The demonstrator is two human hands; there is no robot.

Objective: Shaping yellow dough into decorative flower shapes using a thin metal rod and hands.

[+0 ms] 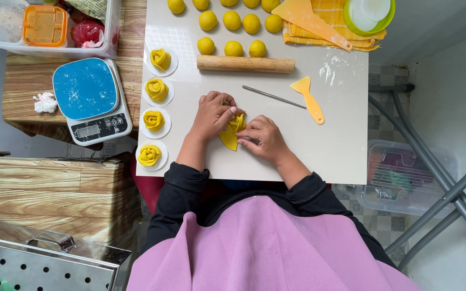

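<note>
**Both hands closed around a yellow dough piece at the near edge of the worktop**

The left hand (212,114) and the right hand (262,138) met over a folded piece of yellow dough (232,132), which lay on the white worktop (341,145) close to its near edge. The fingers of both hands were curled in, pinching the dough from either side; its upper part was gathered into folds and its lower part stuck out as a flat pointed flap.

To the left, four finished dough roses (153,120) sat in a column, each on a small white round. Beyond the hands lay a wooden rolling pin (245,64), and past it rows of yellow dough balls (232,20). A thin metal stick (273,97) and a small orange scraper (309,97) lay just right of the hands. A blue-topped kitchen scale (90,99) stood off the worktop's left side on a wooden surface.
</note>
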